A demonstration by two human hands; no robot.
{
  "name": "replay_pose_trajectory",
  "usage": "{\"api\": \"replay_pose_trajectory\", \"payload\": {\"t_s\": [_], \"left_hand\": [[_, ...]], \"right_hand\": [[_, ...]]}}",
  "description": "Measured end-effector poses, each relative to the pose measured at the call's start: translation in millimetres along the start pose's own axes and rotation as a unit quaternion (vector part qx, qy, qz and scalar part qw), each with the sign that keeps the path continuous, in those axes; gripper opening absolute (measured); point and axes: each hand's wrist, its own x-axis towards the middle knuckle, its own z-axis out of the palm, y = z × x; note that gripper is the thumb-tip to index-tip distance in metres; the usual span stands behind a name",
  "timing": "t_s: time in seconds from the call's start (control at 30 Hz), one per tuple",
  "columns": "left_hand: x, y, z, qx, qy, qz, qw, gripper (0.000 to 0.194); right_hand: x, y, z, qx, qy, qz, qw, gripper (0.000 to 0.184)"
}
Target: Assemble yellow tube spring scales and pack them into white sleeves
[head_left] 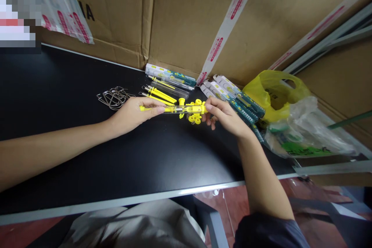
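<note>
- Tabletop (122, 159): black; work is held above it, between the near and far edges.
- Carton (116, 4), beyond the far edge: final "A" legible, preceding lettering partly taped over.
- Boxes (241, 102), toward the right edge: characters too small to read.
- Left hand (135, 112): fingers pinching 1 end of the clear tube (178, 110).
- Right hand (223, 114): fingers pinching the yellow cap (199, 109) opposite.
- Judgement: keep 2 grips aligned, pressure light; the tube may flex.
</note>
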Motion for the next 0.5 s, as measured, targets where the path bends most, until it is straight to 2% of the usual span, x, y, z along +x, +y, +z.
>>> {"api": "replay_pose_trajectory", "payload": {"t_s": [0.4,0.5], "left_hand": [[0.5,0.8,0.3,-0.009,-0.004,-0.008,1.000,0.038],[0.7,1.6,0.6,-0.018,0.002,-0.009,1.000,0.039]], "right_hand": [[6.5,8.7,9.4,-0.029,0.057,0.018,0.998,0.065],[5.2,6.6,7.2,-0.032,0.059,0.011,0.998,0.060]]}}
